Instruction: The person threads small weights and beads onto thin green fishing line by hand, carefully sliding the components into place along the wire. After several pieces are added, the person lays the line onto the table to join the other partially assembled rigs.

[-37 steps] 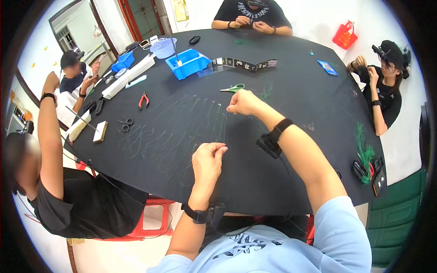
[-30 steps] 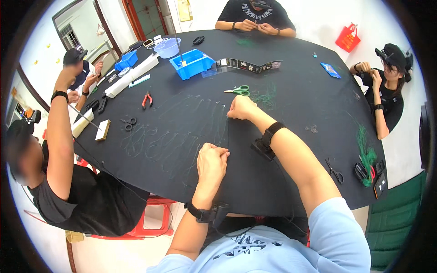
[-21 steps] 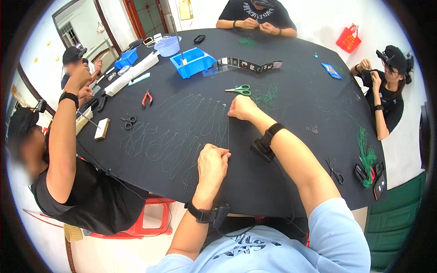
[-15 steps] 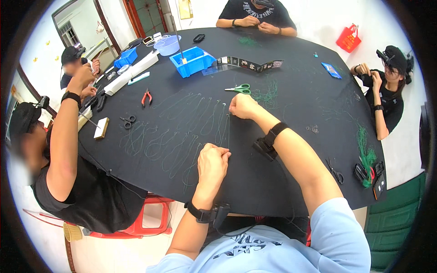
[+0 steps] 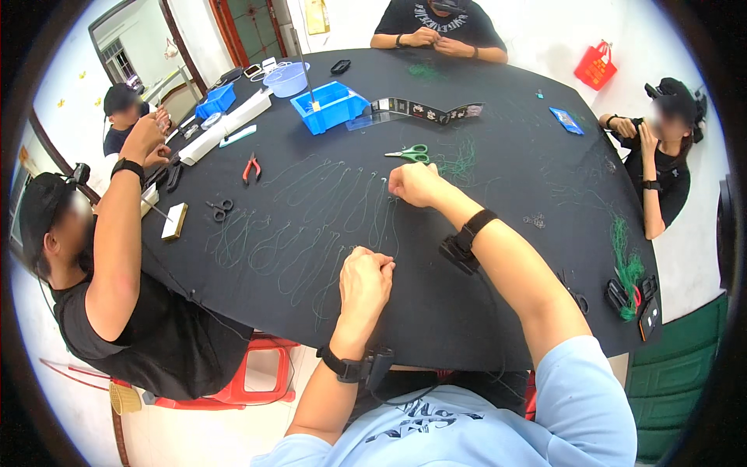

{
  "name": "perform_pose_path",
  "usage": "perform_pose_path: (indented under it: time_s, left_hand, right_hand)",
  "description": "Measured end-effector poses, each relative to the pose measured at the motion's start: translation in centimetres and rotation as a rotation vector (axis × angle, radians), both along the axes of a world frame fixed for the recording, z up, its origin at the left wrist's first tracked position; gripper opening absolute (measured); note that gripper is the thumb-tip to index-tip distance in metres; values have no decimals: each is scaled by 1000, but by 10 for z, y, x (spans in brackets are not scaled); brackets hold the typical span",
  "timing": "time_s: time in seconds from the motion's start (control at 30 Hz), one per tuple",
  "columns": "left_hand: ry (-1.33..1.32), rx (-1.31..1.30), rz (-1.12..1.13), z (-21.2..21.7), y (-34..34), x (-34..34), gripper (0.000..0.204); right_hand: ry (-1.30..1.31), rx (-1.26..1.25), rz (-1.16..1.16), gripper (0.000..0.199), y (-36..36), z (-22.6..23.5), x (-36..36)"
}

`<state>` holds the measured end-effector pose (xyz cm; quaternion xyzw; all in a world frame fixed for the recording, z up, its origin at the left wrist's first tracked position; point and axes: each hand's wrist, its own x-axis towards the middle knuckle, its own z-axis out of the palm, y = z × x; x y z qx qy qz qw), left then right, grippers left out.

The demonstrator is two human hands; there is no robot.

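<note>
Left hand [image 5: 364, 282] nearer the body, back upward, thumb and forefinger pinched together, left forearm [image 5: 323, 401] rising from the lower edge, right hand [image 5: 416, 185] farther forward, fingers [image 5: 396, 187] curled inward, right forearm [image 5: 517, 268] slanting leftward, elbow bent.

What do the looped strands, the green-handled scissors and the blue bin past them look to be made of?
Looped strands: probably synthetic line, judging by their thin, smooth green curves; fibre can't be confirmed.
Green-handled scissors: likely plastic handles, evenly coloured, with metal blades, pale grey and narrow.
Blue bin: most likely moulded plastic, slightly glossy, with uniform colour and thin walls.
</note>
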<state>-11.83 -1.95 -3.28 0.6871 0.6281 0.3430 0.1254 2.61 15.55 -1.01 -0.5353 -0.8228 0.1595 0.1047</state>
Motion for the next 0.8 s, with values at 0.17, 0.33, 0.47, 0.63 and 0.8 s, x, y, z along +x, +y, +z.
perform_pose_path:
  time_s: [0.17,0.33,0.47,0.63,0.8]
  left_hand:
    - [4,6,-25,-1,-1,-2,14]
    - [1,-18,-12,2,-3,0,14]
    - [20,-5,-15,3,-3,0,14]
    - [37,3,-20,2,-3,0,14]
    - [48,9,-14,2,-4,0,13]
  right_hand:
    - [-44,206,300,14,3,-8,11]
    - [-54,166,322,16,7,-14,16]
    - [-79,95,304,16,8,-12,14]
    - [-106,77,282,17,7,-6,4]
    - [-139,78,297,16,6,-6,-4]
